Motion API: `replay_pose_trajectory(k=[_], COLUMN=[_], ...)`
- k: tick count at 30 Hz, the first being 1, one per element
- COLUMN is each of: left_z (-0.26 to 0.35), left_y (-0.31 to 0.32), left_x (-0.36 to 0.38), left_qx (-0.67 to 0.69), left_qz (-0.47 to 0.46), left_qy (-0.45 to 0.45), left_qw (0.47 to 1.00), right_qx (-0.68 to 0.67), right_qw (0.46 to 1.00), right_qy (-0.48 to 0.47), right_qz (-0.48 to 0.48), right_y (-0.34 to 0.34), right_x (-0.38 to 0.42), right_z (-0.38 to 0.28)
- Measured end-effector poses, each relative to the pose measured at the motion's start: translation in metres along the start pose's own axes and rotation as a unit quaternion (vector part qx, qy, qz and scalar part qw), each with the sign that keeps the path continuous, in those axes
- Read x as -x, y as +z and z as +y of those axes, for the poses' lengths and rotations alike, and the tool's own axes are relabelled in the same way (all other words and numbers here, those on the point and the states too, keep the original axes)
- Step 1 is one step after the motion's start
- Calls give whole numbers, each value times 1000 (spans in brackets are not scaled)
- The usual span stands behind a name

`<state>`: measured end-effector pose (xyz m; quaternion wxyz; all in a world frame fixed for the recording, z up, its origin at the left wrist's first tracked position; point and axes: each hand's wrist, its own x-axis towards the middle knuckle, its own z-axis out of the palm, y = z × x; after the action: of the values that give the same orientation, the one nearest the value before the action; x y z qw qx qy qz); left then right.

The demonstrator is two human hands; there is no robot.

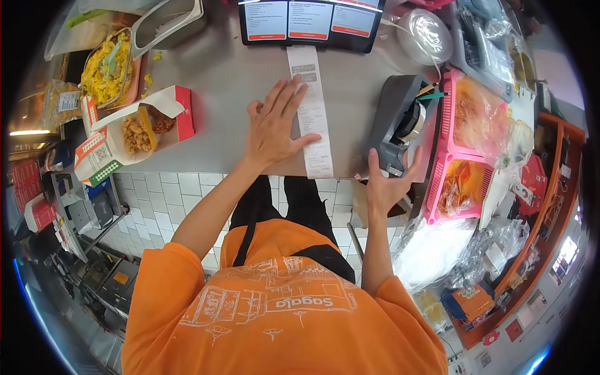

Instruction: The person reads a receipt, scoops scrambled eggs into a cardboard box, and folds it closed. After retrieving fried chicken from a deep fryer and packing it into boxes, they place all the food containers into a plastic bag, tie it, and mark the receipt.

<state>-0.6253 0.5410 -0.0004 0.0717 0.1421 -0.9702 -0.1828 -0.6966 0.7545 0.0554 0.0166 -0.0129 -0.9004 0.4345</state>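
Observation:
A long printed receipt (pixel 319 147) lies flat on the steel counter (pixel 215 119), its lower end near the front edge. My left hand (pixel 275 122) rests over the receipt's left side with fingers spread, the thumb lying on the paper. On the right, my right hand (pixel 390 181) is at the near end of a dark tape dispenser (pixel 384 125), thumb and fingers apart on either side of its front. Pens lean at the dispenser's far right. A tablet (pixel 312 47) showing order panels stands just beyond the receipt's top.
An open carton of fried food (pixel 115 159) sits at left, near a container of yellow food (pixel 128 81) and a metal pan (pixel 153 50). Pink baskets (pixel 447 112) line the right side. Clear round lids (pixel 425 36) lie at the back right.

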Motion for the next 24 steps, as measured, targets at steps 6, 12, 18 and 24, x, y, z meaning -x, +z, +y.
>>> replay_pose_trajectory(k=[6, 12, 18, 24], left_z=[-4, -7, -58, -134], left_y=[-12, -20, -48, -117], left_x=[2, 7, 127, 137], left_qx=[8, 39, 311, 419], left_qz=[-51, -34, 333, 365], left_qy=[76, 82, -277, -493], left_qw=[996, 995, 846, 670], right_qx=[-194, -133, -195, -172], right_qw=[970, 983, 976, 876], right_qy=[147, 117, -31, 4], right_qz=[-26, -42, -95, -449], right_y=[2, 28, -35, 80], right_x=[31, 71, 111, 120], right_z=[-25, -17, -3, -46])
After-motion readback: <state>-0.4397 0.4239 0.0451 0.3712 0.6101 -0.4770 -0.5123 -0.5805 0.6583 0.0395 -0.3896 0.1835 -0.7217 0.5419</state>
